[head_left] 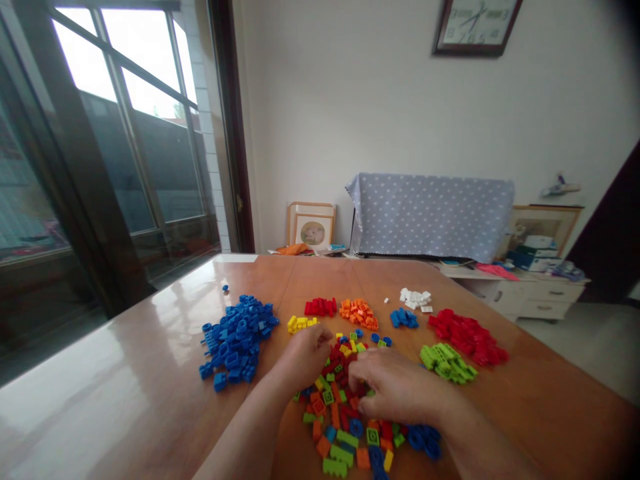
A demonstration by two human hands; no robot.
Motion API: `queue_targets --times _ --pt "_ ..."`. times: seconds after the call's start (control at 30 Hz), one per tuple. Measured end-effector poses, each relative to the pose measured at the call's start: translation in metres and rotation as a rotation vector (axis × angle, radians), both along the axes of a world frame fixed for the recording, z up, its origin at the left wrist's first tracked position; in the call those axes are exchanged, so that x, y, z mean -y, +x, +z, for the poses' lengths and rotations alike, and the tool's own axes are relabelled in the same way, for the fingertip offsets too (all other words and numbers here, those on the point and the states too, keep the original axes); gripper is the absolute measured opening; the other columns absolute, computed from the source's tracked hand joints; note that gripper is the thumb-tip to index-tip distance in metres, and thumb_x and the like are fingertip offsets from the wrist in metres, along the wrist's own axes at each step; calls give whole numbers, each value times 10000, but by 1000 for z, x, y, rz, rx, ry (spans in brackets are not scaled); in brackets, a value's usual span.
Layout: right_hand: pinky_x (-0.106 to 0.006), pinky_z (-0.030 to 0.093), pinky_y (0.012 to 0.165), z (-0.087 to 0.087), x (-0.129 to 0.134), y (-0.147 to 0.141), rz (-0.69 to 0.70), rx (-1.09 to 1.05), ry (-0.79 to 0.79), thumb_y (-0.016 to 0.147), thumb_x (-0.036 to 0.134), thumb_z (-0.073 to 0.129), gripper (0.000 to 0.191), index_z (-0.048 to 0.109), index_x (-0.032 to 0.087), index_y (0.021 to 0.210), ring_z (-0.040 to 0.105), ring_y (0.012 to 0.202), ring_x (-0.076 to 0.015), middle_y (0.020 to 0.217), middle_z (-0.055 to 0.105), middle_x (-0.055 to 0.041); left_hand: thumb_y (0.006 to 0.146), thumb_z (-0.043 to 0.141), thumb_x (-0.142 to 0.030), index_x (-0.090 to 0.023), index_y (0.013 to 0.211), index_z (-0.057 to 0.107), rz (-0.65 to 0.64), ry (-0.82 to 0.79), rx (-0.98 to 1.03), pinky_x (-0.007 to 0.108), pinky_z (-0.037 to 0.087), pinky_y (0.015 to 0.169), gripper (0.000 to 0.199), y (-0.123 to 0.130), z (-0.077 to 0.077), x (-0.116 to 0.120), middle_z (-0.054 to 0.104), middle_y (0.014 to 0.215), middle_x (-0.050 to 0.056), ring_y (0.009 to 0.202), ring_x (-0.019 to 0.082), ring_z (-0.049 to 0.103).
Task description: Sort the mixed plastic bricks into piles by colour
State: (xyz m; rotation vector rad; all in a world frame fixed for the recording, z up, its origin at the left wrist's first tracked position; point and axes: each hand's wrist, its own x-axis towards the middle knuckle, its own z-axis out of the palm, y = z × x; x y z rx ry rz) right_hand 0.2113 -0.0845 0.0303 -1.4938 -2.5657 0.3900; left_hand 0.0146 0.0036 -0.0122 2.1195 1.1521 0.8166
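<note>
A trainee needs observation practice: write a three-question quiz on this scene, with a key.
1. True or false: the large blue plastic brick pile lies left of the mixed-colour plastic brick pile.
2. Which hand is nearer the small yellow plastic brick pile?
3. Fill in: the large plastic brick pile just beyond the lime-green plastic brick pile is ____.

Key: 1. True; 2. the left hand; 3. red.

White wall (340, 100), wall clock (477, 27), bright window (143, 40)

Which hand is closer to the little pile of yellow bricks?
Left. The left hand is just in front of the yellow pile; the right hand is farther away, to the right, over the mixed bricks.
</note>
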Motion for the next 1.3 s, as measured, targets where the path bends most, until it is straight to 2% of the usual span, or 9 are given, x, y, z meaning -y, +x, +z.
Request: queue_targets --times 0.13,0.43,0.63,0.77,0.9,1.03,1.17,1.3 --pt "-287 352 765 -4 -1 -4 -5 24 36 719 236 689 103 704 230 821 598 865 -187 873 701 -6 814 498 -198 -148 878 692 -2 28 0 241 317 595 211 -1 -2 -1 661 768 9 720 149 558" --pt "-302 352 796 -1 3 -6 -3 47 39 714 238 683 91 679 217 803 587 897 -197 892 679 -18 834 504 -216 -152 874 678 -6 39 16 239 341 621 189 -1 -2 -1 678 794 11 725 144 559" --pt "-299 348 774 -1 1 -10 -41 59 53 698 222 684 61 664 203 752 571 866 -197 853 664 -29 831 507 -212 -162 876 678 4 46 10 242 345 627 184 -2 -3 -1 675 801 17 737 153 567" --pt "-252 358 707 -2 -6 -2 -39 -52 8 690 198 678 76 680 203 765 570 810 -163 846 665 -9 832 502 -206 -162 862 671 -5 60 17 241 329 614 177 -2 -4 -2 665 794 17 734 151 557" --pt "-216 334 581 -9 -22 22 -161 -211 12 734 203 638 90 689 211 808 550 686 -121 799 642 16 838 497 -213 -161 812 648 -1 62 9 239 293 583 161 -1 -4 -2 634 746 8 700 142 539" --pt "-223 333 559 -25 -50 51 -391 -320 144 774 260 623 81 672 200 801 551 656 -129 759 645 5 855 502 -247 -163 806 643 0 45 15 237 276 570 171 0 -5 -2 625 733 4 682 137 526" --pt "-234 320 544 -43 -77 73 -581 -321 253 782 292 599 111 662 202 767 556 635 -144 701 653 1 866 514 -281 -161 804 641 -7 32 12 236 270 562 185 -1 -5 -2 624 724 5 668 133 520" --pt "-232 308 541 -58 -92 80 -665 -315 272 790 308 592 126 666 208 770 576 648 -145 731 694 -9 845 524 -255 -169 779 624 13 42 3 236 261 555 148 -1 -5 -2 628 727 1 660 129 520"
